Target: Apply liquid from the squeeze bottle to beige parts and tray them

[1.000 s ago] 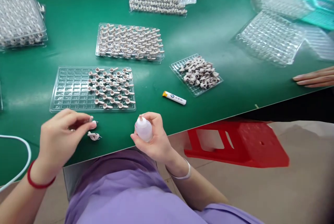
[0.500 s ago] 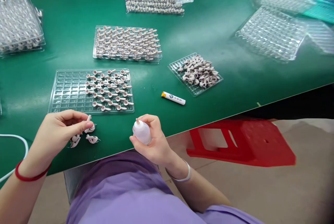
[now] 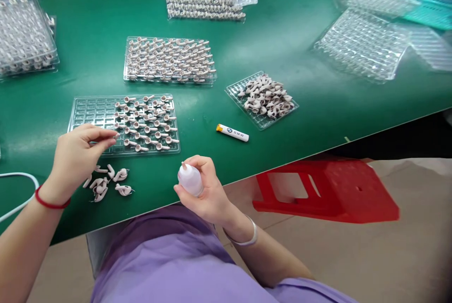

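My left hand is closed in a pinch at the near edge of a clear plastic tray. Between its fingertips shows a small white part, mostly hidden. White stemmed pieces that look like earphone housings fill the tray's right side in rows. Below the hand, several loose white pieces lie on the green table, some with fine wires sticking out. My right hand is wrapped round a white squeeze bottle with a thin nozzle pointing up, held over the table's front edge.
A white BMW-marked tube with a yellow end lies right of the tray. Beyond are a heaped tray of white pieces, a full tray and stacked clear trays. A red stool stands beside the table.
My left hand has moved up from the loose pieces to the tray's near edge, uncovering more of them. My right hand keeps the bottle in nearly the same place.
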`<state>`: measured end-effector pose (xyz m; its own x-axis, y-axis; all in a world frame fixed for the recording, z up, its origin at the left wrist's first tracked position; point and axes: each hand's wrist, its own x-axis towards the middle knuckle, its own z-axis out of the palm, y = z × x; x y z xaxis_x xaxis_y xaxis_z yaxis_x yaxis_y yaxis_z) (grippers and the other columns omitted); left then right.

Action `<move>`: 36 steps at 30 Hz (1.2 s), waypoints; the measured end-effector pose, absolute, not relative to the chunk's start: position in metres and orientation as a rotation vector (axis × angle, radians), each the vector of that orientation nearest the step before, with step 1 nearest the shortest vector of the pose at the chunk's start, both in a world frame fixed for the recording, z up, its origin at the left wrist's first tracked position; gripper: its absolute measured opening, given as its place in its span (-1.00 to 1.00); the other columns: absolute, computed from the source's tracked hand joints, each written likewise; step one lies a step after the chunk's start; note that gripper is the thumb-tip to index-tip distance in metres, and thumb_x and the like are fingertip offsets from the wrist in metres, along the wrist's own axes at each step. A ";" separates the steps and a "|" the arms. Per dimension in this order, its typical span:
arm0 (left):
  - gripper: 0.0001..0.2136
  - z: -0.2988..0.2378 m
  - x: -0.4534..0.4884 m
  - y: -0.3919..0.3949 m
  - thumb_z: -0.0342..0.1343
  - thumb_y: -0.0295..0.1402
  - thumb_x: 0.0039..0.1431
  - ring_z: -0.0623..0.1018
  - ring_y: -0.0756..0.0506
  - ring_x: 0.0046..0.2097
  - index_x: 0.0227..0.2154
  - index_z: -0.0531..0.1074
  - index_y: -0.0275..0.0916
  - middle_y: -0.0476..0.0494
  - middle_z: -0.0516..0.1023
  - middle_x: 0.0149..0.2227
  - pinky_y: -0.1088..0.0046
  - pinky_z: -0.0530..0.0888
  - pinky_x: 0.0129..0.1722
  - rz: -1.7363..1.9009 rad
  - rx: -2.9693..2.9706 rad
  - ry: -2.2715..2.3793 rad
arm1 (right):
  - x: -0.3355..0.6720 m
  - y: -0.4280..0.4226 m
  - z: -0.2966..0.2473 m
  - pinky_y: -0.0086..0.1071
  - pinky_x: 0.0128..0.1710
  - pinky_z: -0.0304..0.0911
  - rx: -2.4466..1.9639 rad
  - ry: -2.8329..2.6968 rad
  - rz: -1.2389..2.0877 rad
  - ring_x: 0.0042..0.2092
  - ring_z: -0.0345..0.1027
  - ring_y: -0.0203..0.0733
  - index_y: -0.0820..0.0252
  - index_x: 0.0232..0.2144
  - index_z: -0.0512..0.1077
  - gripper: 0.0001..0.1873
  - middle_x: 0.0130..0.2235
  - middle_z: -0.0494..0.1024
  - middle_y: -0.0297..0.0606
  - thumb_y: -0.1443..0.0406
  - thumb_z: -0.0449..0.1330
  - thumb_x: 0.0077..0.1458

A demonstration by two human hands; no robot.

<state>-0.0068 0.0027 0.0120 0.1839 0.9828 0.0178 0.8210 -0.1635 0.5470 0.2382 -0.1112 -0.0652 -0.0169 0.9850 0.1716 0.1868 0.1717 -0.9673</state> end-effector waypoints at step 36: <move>-0.80 0.007 0.002 -0.036 0.20 -0.14 0.04 0.52 -0.06 -0.51 -0.51 0.44 -0.14 -0.01 0.57 -0.51 0.46 0.41 -0.49 0.304 1.876 1.524 | 0.238 -0.111 -0.062 -0.44 -0.40 0.32 -1.211 -1.424 0.996 -0.30 0.33 -0.30 0.00 -0.14 0.15 -0.56 -0.19 0.29 -0.34 0.38 0.26 0.00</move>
<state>0.0024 -0.0358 0.0067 0.2834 0.9294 -0.2365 0.7678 -0.0722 0.6366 0.2384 -0.1105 -0.0625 -0.0231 0.9859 0.1655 0.1831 0.1669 -0.9688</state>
